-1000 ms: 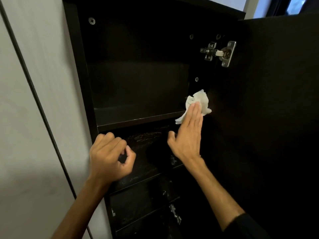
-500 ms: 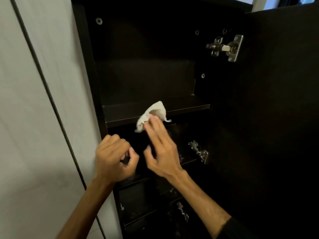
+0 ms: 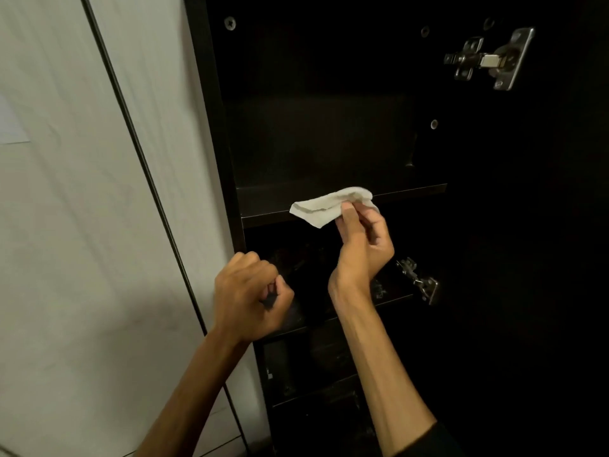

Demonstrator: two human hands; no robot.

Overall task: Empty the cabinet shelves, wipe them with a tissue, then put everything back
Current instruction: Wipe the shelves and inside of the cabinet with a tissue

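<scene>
R hand (image 3: 361, 249) pinches white tissue (image 3: 329, 206) at front edge of top shelf (image 3: 263, 201) in dark cabinet (image 3: 211, 127). L hand (image 3: 250, 298) fisted, holds nothing, below shelf near cabinet's left wall. Hinge (image 3: 491, 59) up right of shelf.

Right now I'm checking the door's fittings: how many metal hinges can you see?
2. One hinge sits at the upper right, by the door. The other hinge is lower, right of the right hand holding the tissue. More may hide in the dark below.

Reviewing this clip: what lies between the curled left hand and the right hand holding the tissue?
In the head view, only the dark cabinet interior shows between the left hand and the right hand pinching the tissue; no object is visible there.
</scene>
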